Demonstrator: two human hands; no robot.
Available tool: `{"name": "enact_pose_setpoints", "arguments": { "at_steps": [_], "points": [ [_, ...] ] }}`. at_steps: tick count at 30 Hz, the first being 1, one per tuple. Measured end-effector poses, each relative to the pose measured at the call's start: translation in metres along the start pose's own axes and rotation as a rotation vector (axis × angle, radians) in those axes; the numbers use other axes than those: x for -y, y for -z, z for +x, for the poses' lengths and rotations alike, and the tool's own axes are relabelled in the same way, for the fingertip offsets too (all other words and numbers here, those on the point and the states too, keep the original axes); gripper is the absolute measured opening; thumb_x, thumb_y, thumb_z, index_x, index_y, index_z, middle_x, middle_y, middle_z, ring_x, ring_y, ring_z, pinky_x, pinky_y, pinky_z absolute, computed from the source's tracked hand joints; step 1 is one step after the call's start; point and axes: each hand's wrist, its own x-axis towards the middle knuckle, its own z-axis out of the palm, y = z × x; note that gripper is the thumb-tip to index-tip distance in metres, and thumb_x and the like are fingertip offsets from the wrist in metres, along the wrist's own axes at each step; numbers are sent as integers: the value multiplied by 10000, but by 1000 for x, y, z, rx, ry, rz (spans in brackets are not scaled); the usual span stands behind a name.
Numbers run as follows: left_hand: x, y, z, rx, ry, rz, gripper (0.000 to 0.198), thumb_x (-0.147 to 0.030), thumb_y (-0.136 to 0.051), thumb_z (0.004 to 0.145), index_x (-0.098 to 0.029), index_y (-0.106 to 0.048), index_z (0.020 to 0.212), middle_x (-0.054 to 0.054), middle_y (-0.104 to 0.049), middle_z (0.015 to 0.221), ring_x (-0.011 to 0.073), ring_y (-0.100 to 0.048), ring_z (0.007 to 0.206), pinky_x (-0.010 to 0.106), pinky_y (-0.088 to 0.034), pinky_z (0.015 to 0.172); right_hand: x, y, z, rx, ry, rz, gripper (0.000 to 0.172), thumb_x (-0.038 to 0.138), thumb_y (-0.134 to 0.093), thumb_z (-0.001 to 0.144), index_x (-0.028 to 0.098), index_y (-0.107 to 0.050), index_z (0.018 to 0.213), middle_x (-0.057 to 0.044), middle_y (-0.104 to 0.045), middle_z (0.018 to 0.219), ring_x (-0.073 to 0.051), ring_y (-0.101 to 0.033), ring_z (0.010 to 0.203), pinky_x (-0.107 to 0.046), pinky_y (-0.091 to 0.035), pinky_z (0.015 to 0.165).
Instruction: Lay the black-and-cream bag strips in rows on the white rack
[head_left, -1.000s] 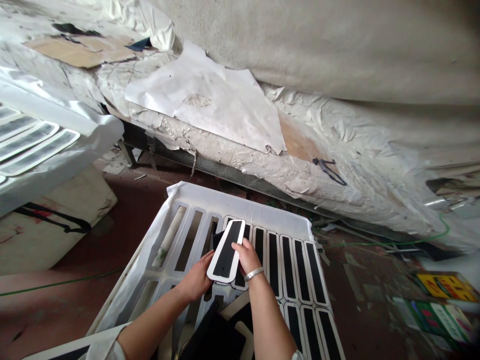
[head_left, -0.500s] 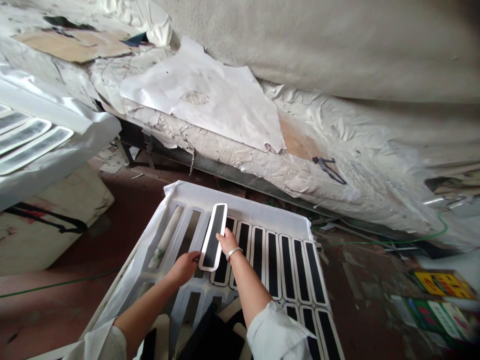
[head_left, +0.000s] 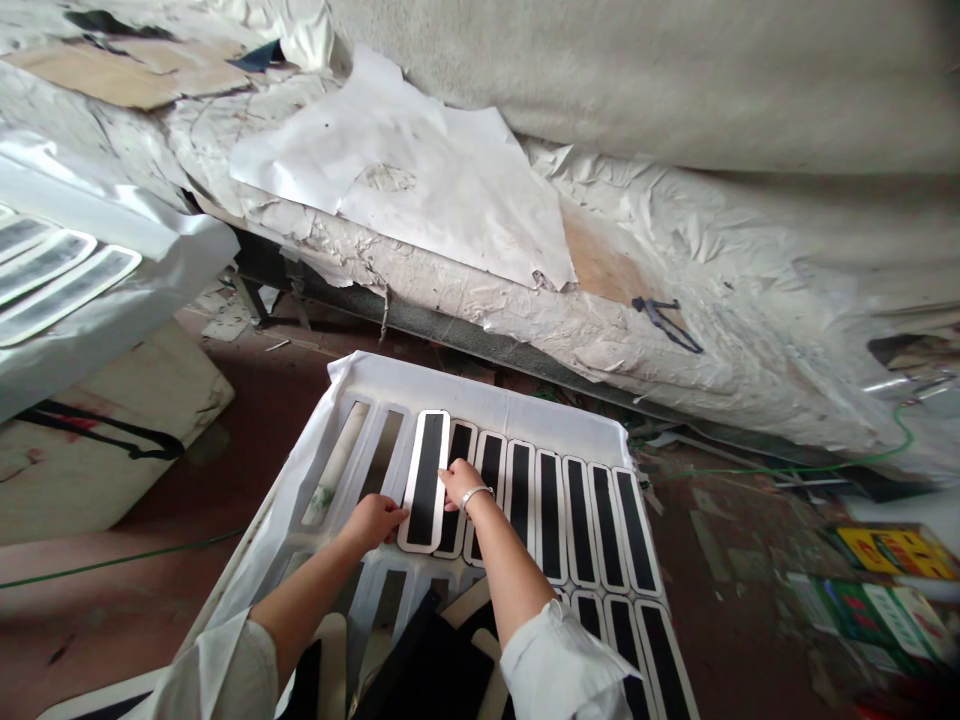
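A long black panel with a white rounded border (head_left: 425, 485) lies between my two hands, over a slot of the white-covered frame (head_left: 480, 397). My left hand (head_left: 377, 522) pinches its lower left edge. On its right edge, my right hand (head_left: 459, 484), with a bracelet at the wrist, closes its thumb and fingers. Several similar panels (head_left: 550, 510) stand side by side to the right, with more in a row below. Left of the held panel, slots such as this open slot (head_left: 384, 450) show through. Near my body, loose panels and a black piece (head_left: 431, 665) lie partly hidden.
Behind the frame runs a long bench (head_left: 450, 270) under wrinkled white covering, with a dark strap (head_left: 667, 322) on it. At left stands another covered table (head_left: 187, 250) with similar panels. A green cord (head_left: 112, 568) crosses the floor. Printed boxes (head_left: 892, 550) sit at right.
The held panel has turned from tilted to more upright and come down level with its neighbours. Both hands moved with it and still grip its edges. The camera view shifted slightly.
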Motion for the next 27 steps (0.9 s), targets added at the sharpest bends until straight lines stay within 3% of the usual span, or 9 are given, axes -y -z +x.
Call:
{"name": "enact_pose_setpoints", "arguments": {
  "at_steps": [6,12,18,22,27],
  "points": [
    [-3,3,-5,2,115,-128,283,-322,-472,862,-116,-559,689,18,-553,513,129,-538,453,220,-436,474,3,-5,-4,-6,11,-61,195,354,-481,879,194,-534,782,14,-547,567,-136,-562,377,-269,-471,410],
    [4,9,-10,-44,108,-118,271,-325,-514,856,-117,-575,694,18,-558,500,132,-549,447,207,-431,452,11,-6,-1,55,-8,-121,293,454,-550,826,174,-635,817,-12,-557,421,-186,-577,387,-316,-494,451],
    [11,-2,1,30,177,-163,242,-265,-474,871,-123,-538,686,2,-521,455,140,-541,428,220,-440,454,10,5,-4,124,-39,-126,321,460,-561,816,162,-662,753,-44,-582,401,-198,-589,396,-318,-494,442],
    [12,-3,8,-30,169,-140,218,-291,-493,858,-124,-560,736,20,-574,518,156,-587,498,230,-463,506,5,0,-2,61,-29,-131,266,375,-509,863,174,-646,755,-44,-621,460,-175,-604,417,-290,-498,460],
    [11,-6,-5,-160,110,8,304,-391,-507,849,-134,-593,712,27,-595,531,150,-592,520,226,-411,539,5,-6,-3,16,21,-174,271,330,-470,885,160,-649,771,-66,-646,505,-188,-632,466,-314,-509,532]
  ]
}}
